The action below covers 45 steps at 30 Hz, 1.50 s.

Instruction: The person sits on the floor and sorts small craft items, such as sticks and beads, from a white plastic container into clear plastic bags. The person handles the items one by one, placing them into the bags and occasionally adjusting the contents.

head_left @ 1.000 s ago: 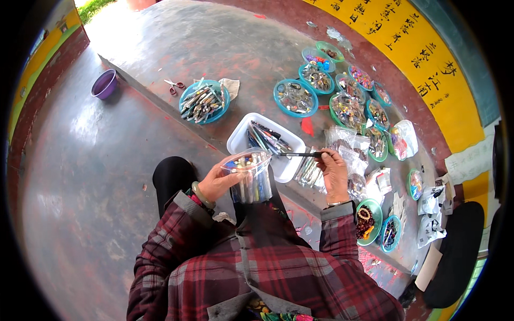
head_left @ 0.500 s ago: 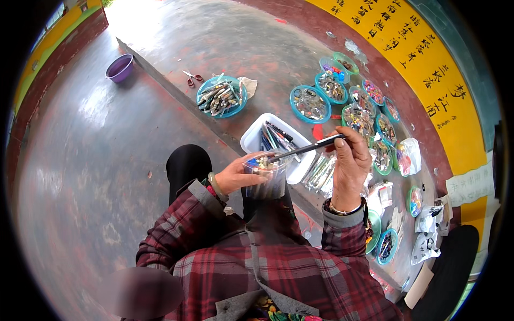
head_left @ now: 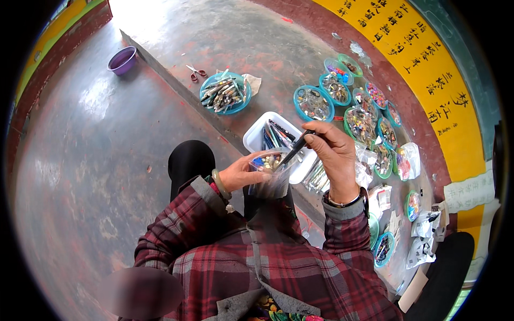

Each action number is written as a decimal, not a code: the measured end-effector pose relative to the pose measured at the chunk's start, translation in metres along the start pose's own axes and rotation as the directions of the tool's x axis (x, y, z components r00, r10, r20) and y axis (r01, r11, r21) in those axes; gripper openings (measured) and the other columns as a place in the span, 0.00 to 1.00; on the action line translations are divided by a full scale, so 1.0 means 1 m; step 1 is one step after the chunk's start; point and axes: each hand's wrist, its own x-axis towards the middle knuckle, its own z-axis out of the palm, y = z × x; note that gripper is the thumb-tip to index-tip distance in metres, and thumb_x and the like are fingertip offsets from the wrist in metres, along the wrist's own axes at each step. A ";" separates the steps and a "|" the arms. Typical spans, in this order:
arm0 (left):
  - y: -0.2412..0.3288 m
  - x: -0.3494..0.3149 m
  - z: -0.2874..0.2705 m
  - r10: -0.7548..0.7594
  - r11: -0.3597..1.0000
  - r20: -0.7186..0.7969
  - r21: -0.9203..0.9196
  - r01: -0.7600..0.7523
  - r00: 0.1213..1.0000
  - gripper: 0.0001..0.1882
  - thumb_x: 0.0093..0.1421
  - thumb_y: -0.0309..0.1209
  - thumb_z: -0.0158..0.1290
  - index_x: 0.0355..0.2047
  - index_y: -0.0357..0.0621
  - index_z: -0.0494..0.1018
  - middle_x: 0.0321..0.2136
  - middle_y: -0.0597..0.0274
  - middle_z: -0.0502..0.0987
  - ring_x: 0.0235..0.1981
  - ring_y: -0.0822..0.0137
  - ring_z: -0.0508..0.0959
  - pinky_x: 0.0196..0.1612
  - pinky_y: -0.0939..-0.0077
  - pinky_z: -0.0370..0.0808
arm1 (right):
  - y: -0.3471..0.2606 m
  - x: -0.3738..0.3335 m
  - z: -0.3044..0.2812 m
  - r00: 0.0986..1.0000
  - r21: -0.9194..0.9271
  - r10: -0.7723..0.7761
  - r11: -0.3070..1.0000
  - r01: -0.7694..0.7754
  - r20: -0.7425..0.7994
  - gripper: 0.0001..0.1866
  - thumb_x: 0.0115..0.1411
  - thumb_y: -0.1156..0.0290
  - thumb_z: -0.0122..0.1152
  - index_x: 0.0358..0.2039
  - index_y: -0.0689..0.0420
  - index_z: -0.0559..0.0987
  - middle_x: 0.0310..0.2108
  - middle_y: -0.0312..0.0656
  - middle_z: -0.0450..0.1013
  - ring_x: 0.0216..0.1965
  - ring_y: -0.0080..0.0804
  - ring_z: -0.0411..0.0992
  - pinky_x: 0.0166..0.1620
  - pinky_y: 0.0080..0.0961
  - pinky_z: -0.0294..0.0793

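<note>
My left hand [head_left: 242,174] is wrapped around a clear plastic container [head_left: 272,188] above my lap. Many pens stand upright in it, their ends packed close together at the mouth. Between the thumb and fingers of my right hand [head_left: 336,152] is a black pen [head_left: 296,149], held at a slant. Its lower end reaches the container's mouth among the other pens; the very tip is hidden. Just beyond the container, a white plastic tray [head_left: 250,138] holds loose dark and coloured pens [head_left: 274,134].
A blue basket [head_left: 246,101] heaped with pens stands farther left, near red-handled scissors [head_left: 198,71]. Bundled pens in clear wrap [head_left: 317,177] lie right of the tray. Several baskets of small parts [head_left: 314,104] line the right side. A purple basin [head_left: 122,60] sits far left.
My right hand has moved left, bringing the black pen from a nearly level hold over the container to a steeper slant with its lower end deeper at the mouth. My left hand keeps its grip.
</note>
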 end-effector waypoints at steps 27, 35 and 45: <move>-0.013 0.005 0.000 0.072 0.986 -0.027 -0.148 -0.075 0.997 0.41 0.64 0.58 0.26 0.60 0.30 0.51 0.58 0.50 0.61 0.58 0.62 0.62 0.61 0.65 0.56 | 0.011 -0.028 0.038 0.987 -0.614 -0.159 0.779 0.128 0.005 0.08 0.46 0.73 0.65 0.28 0.56 0.77 0.25 0.37 0.74 0.31 0.38 0.72 0.40 0.30 0.64; -0.013 0.004 -0.001 0.064 0.985 -0.053 -0.159 -0.072 0.997 0.40 0.64 0.57 0.27 0.60 0.31 0.51 0.58 0.51 0.61 0.58 0.62 0.62 0.62 0.65 0.55 | 0.023 -0.029 0.040 0.964 -0.616 -0.226 0.742 0.265 0.142 0.07 0.46 0.72 0.65 0.28 0.56 0.79 0.34 0.42 0.74 0.39 0.42 0.70 0.45 0.35 0.65; -0.011 0.004 0.002 0.070 0.983 -0.092 -0.161 -0.084 0.993 0.39 0.65 0.56 0.29 0.61 0.31 0.51 0.57 0.52 0.62 0.59 0.62 0.62 0.62 0.66 0.54 | 0.035 -0.050 0.044 0.889 -0.767 -0.340 0.465 0.442 0.307 0.16 0.48 0.66 0.65 0.38 0.54 0.79 0.52 0.48 0.67 0.52 0.47 0.66 0.51 0.38 0.63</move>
